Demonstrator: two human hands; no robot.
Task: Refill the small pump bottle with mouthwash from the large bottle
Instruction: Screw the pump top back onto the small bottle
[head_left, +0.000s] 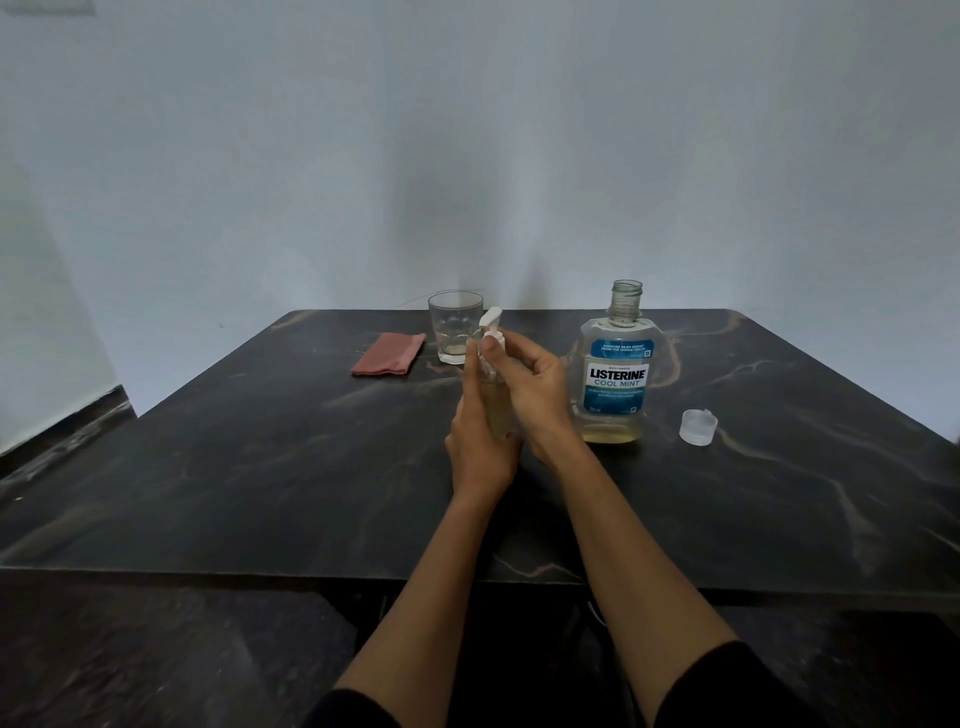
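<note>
Two bare forearms in dark sleeves reach forward over the dark marbled table (260, 467), meeting at the small pump bottle (492, 400), which stands upright near the table's middle. Around its lower body the left hand (480, 447) is wrapped, fingers lying up along the side, while the right hand (535, 387) curls its fingertips round the white pump head (491, 325) at the collar. Pale yellowish liquid shows inside the small bottle, so the pour looks done and the step in hand appears to be screwing the pump back on. Just right of the hands stands the large mouthwash bottle (615, 374), uncapped, only a low layer of liquid left; its clear cap (697, 426) lies farther right. Next, the collar needs turning until snug with the body held steady, then the big bottle wants recapping. Behind sit a glass (456, 327) and a folded pink cloth (388, 354).
</note>
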